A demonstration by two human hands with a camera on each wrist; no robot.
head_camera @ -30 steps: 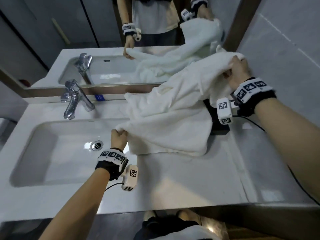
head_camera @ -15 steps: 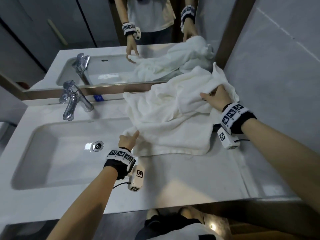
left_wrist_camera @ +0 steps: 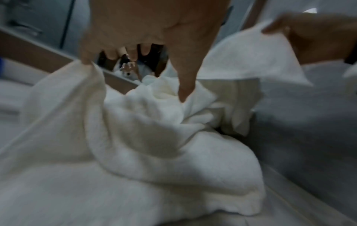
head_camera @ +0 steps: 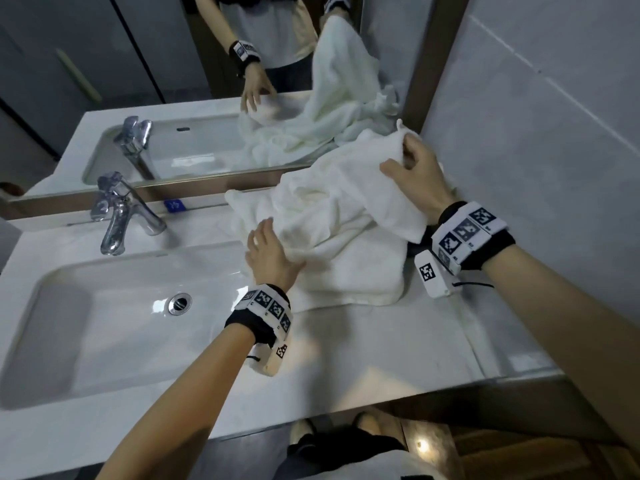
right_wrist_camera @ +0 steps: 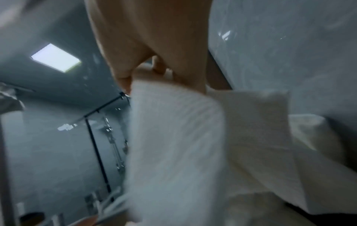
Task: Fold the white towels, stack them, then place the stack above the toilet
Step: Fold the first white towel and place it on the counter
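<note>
White marble counter (head_camera: 363, 344) carries the crumpled towel (head_camera: 339, 244) right of the sink (head_camera: 114, 306), giving room for folding. Right hand (head_camera: 412, 174) pinches a raised corner to spread it; left hand (head_camera: 268, 254), fingers relaxed, touches the cloth.

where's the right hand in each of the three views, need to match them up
Head: right hand at upper right, gripping a raised towel edge.
Left wrist: at the top right corner, pinching the towel corner.
Right wrist: top centre, fingers curled on the towel edge.
Shared landmark: the white towel.
</note>
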